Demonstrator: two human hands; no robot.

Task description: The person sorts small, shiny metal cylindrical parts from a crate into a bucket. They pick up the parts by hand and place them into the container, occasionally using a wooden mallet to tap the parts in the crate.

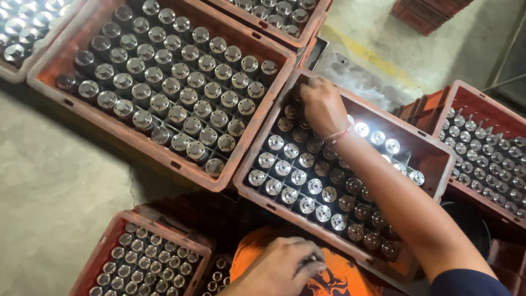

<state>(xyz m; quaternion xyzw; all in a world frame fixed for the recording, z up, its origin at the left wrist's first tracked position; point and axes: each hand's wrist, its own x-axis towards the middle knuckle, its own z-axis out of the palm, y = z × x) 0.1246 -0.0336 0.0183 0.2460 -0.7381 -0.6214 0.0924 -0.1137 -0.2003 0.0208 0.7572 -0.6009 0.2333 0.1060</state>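
My right hand (pixel 323 105) reaches into the far left corner of the middle red plastic crate (pixel 257 147). Its fingers are bent down and closed on a round metal part there. A thread band circles the wrist. The crate holds rows of upright cylindrical metal parts (pixel 298 177), shiny on the near left and darker under my forearm. My left hand (pixel 280 267) rests at the bottom of the view on orange printed cloth (pixel 334 277). Its fingers are curled shut, and what lies under them is hidden.
A larger red crate (pixel 164 159) full of metal parts lies to the upper left. More filled crates sit at the lower left (pixel 109 241), right (pixel 471 98) and top (pixel 307 34). Grey concrete floor (pixel 49 181) shows on the left.
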